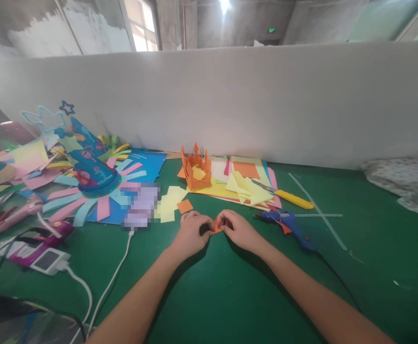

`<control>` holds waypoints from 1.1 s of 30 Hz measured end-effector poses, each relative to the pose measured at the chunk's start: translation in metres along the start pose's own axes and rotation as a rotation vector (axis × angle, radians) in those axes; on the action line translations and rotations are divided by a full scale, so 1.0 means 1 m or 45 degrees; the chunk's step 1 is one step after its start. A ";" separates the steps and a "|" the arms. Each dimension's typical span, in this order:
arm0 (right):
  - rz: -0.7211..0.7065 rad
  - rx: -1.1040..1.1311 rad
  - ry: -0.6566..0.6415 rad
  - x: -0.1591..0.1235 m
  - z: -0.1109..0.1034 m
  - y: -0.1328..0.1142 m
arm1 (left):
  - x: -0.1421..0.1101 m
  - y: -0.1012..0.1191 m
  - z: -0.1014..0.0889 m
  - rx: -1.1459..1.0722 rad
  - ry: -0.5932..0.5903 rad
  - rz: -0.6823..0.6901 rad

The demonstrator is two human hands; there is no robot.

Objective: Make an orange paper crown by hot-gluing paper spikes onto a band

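Note:
My left hand (pixel 191 231) and my right hand (pixel 238 229) meet over the green table (pixel 230 296), fingers pinched together on a small orange paper piece (pixel 216 225) held between them. Only a corner of that paper shows. A loose orange paper square (pixel 185 206) lies just beyond my left hand, beside several yellow paper squares (pixel 169 203). An orange folded paper crown (pixel 196 168) stands farther back on a stack of coloured paper sheets (pixel 245 184).
A blue glue gun (pixel 288 227) lies right of my right hand, a yellow utility knife (pixel 291 197) behind it. A blue paper cone hat (pixel 89 162) with paper strips sits left; white cables (pixel 112 282), a pink tool (pixel 11 215). A white partition (pixel 266 100) backs the table.

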State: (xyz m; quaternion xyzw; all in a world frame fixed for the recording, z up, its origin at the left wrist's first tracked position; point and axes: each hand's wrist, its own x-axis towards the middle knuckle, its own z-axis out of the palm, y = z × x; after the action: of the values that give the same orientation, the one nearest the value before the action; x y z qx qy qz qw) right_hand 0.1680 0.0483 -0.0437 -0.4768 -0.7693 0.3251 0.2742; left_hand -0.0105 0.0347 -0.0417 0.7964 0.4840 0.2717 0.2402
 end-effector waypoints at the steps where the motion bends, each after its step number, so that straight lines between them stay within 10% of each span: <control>1: -0.003 -0.008 0.004 -0.001 0.000 0.000 | -0.001 -0.001 0.000 0.017 -0.004 0.039; 23: -0.118 -0.153 0.111 -0.008 0.001 0.007 | -0.004 -0.004 -0.003 0.165 -0.010 0.271; 33: -0.444 -0.290 0.194 -0.018 -0.001 0.003 | -0.005 -0.011 -0.022 0.141 -0.197 0.370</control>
State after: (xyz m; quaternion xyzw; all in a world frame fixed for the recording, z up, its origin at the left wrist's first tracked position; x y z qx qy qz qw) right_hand 0.1772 0.0332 -0.0473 -0.3875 -0.8489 0.1470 0.3280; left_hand -0.0342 0.0373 -0.0337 0.8885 0.3581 0.2144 0.1906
